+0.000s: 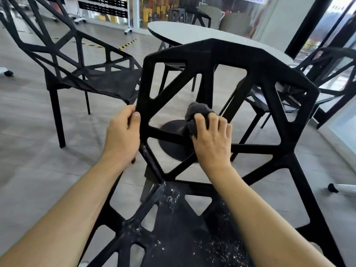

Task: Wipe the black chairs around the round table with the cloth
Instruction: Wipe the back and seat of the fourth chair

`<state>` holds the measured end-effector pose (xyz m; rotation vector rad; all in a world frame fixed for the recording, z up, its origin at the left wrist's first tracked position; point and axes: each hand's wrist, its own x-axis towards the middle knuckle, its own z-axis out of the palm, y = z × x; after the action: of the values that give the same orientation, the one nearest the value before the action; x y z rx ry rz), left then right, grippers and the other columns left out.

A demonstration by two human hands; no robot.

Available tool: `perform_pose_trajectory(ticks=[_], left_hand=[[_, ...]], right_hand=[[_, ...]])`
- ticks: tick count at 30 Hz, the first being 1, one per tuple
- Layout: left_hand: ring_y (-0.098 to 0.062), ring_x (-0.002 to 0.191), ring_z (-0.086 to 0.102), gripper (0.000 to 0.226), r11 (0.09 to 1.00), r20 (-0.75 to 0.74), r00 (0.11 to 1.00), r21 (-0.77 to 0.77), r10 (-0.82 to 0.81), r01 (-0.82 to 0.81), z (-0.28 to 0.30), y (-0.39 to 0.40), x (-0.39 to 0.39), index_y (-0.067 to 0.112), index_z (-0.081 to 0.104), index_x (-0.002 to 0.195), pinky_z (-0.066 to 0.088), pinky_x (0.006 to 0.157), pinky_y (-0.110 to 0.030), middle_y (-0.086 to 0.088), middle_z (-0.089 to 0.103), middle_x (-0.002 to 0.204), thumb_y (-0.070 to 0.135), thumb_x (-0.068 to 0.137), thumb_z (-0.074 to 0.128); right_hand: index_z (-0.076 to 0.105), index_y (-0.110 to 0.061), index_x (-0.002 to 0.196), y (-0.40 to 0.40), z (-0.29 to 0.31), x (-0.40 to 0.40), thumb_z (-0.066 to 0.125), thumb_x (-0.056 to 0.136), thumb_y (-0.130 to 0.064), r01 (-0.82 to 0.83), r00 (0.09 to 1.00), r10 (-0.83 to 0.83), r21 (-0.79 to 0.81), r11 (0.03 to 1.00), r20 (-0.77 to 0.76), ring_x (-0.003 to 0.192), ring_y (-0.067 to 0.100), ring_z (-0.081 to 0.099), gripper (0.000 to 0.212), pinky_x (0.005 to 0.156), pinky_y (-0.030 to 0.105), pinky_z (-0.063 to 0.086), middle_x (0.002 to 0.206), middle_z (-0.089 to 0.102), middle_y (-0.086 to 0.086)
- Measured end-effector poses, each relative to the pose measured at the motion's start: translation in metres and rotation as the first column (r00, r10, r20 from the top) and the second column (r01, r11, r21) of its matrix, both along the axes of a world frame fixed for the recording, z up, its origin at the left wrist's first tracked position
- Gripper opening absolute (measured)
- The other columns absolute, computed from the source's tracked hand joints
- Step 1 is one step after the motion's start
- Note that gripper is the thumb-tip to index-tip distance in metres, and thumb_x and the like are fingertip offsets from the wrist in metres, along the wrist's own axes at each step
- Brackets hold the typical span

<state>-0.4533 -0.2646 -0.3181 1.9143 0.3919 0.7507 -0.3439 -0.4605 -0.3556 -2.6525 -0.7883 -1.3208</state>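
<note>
Bunching a dark grey cloth (pixel 198 116) against the nearest black chair's backrest (pixel 221 54), the right hand (pixel 212 139) curls over it; the left hand (pixel 121 135) clamps the backrest's left edge.

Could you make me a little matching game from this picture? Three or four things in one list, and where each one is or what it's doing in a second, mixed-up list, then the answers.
Things:
1. left hand
2. cloth
3. round table
4. white specks

Places or states:
A. scattered on the seat of the nearest chair
B. bunched under the right hand against a backrest bar
C. grips the left edge of the backrest
D. stands beyond the backrest

Pairs: 1-C, 2-B, 3-D, 4-A
</note>
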Motion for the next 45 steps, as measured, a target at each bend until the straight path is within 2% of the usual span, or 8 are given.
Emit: perform_pose_trajectory(ticks=[9, 13, 19, 26, 29, 36, 41, 45], left_hand=[[-0.019, 0.079, 0.059, 0.028, 1.0, 0.004, 1.0, 0.027, -0.005, 0.005, 0.001, 0.0, -0.001, 0.02, 0.063, 0.124, 0.043, 0.059, -0.011, -0.008, 0.071, 0.091, 0.021, 0.107, 0.041], [-0.017, 0.075, 0.056, 0.027, 1.0, 0.005, 1.0, 0.018, -0.007, 0.007, 0.002, 0.0, -0.003, 0.019, 0.063, 0.124, 0.038, 0.058, -0.007, -0.008, 0.067, 0.088, 0.02, 0.107, 0.041], [-0.005, 0.066, 0.053, 0.021, 0.998, -0.011, 1.0, 0.056, 0.013, -0.013, -0.002, 0.001, -0.002, 0.021, 0.061, 0.111, 0.037, 0.058, -0.015, 0.008, 0.058, 0.073, 0.019, 0.107, 0.04], [-0.016, 0.078, 0.059, 0.023, 0.997, 0.013, 1.0, 0.076, 0.009, -0.01, -0.003, 0.002, -0.001, 0.022, 0.062, 0.113, 0.044, 0.068, -0.023, -0.004, 0.067, 0.083, 0.02, 0.107, 0.04], [-0.013, 0.083, 0.063, 0.025, 0.998, 0.015, 1.0, 0.067, 0.01, -0.011, -0.005, 0.004, 0.002, 0.025, 0.063, 0.116, 0.046, 0.069, -0.02, 0.001, 0.071, 0.089, 0.021, 0.107, 0.04], [-0.014, 0.088, 0.064, 0.026, 0.997, 0.005, 1.0, 0.081, 0.014, -0.014, -0.006, 0.004, 0.004, 0.022, 0.063, 0.118, 0.048, 0.073, -0.026, 0.007, 0.07, 0.091, 0.021, 0.107, 0.04], [-0.014, 0.085, 0.062, 0.024, 0.998, 0.002, 1.0, 0.068, 0.015, -0.015, -0.007, 0.005, 0.003, 0.018, 0.064, 0.117, 0.042, 0.066, -0.018, 0.008, 0.068, 0.089, 0.022, 0.107, 0.041], [-0.023, 0.088, 0.066, 0.027, 1.0, 0.007, 1.0, 0.007, -0.019, 0.019, -0.009, 0.006, 0.005, 0.025, 0.064, 0.12, 0.051, 0.072, -0.033, 0.0, 0.073, 0.093, 0.022, 0.107, 0.04]], right_hand=[[0.055, -0.016, 0.125, 0.002, 0.005, -0.015, 0.071, 0.082, -0.023, 0.04, 0.997, -0.041, -0.007, 0.999, -0.06, 0.094, 0.034, 0.049, 0.047, 0.077, 0.044, 0.039, 0.111, 0.054, 0.013], [0.051, -0.012, 0.124, -0.006, -0.027, -0.033, 0.068, 0.082, -0.028, 0.204, 0.938, -0.125, 0.223, 0.953, -0.323, 0.09, 0.036, 0.049, 0.047, 0.075, 0.046, 0.045, 0.11, 0.052, 0.017], [0.049, -0.014, 0.114, -0.039, -0.095, -0.07, 0.073, 0.078, -0.023, 0.206, 0.844, -0.126, 0.098, 0.974, -0.522, 0.088, 0.037, 0.054, 0.044, 0.073, 0.047, 0.05, 0.1, 0.053, 0.014], [0.057, -0.005, 0.118, -0.011, -0.014, -0.064, 0.062, 0.088, -0.018, -0.084, 0.957, 0.211, 0.508, 0.857, -0.198, 0.101, 0.029, 0.047, 0.033, 0.091, 0.039, 0.042, 0.113, 0.05, 0.014], [0.056, -0.012, 0.129, 0.002, 0.028, -0.026, 0.063, 0.092, -0.023, -0.06, 0.99, 0.113, 0.485, 0.873, -0.08, 0.11, 0.03, 0.047, 0.04, 0.098, 0.039, 0.037, 0.124, 0.051, 0.013], [0.048, -0.017, 0.135, -0.023, -0.009, -0.019, 0.072, 0.082, -0.018, -0.029, 0.972, 0.073, 0.195, 0.98, -0.224, 0.109, 0.037, 0.044, 0.058, 0.095, 0.055, 0.046, 0.132, 0.045, 0.019], [0.054, -0.009, 0.133, -0.022, 0.064, -0.015, 0.065, 0.09, -0.016, -0.189, 0.971, 0.232, 0.406, 0.894, -0.059, 0.109, 0.03, 0.046, 0.045, 0.098, 0.046, 0.043, 0.124, 0.05, 0.014], [0.054, -0.017, 0.139, 0.015, 0.132, 0.008, 0.062, 0.093, -0.03, -0.264, 0.964, 0.251, 0.398, 0.879, 0.084, 0.115, 0.028, 0.048, 0.048, 0.1, 0.038, 0.039, 0.135, 0.052, 0.008]])
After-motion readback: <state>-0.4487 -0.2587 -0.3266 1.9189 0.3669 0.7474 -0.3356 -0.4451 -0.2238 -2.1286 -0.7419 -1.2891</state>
